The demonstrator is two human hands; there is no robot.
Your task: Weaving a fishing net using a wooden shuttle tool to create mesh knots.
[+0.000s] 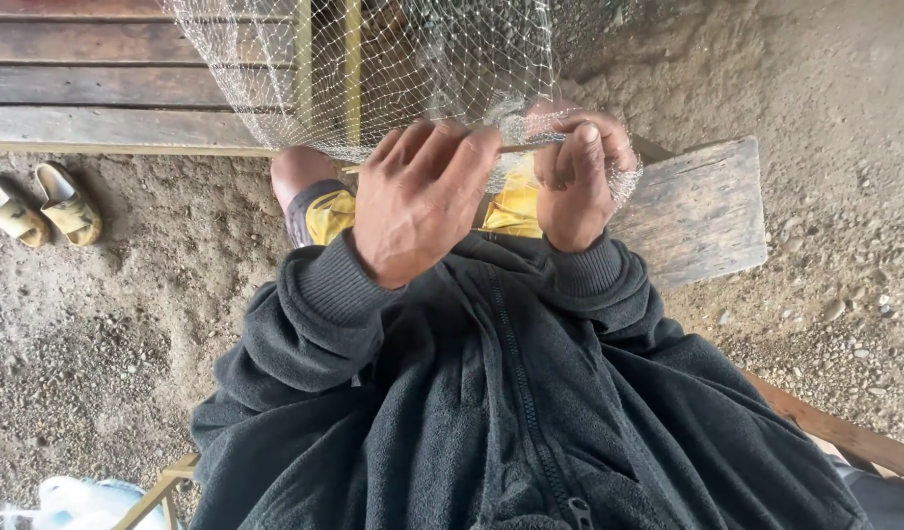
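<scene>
Underfoot, bare gravelly ground, grey-brown and pebbled. At centre, a dark fleece jacket, zipped, both sleeves bent inward toward the chest. Far left, weathered wooden planks; right of centre, a worn wooden bench underneath. Hanging from the far edge down to the hands, a fine pale fishing net — its lower hem bunched between them. Left hand raised with back facing up, fingers half spread and curled forward, tips pinching the mesh. Right hand close beside it, fist-like, fingers closed around a gathered wad of net. Far left on the ground — a pair of yellowish sandals.
</scene>
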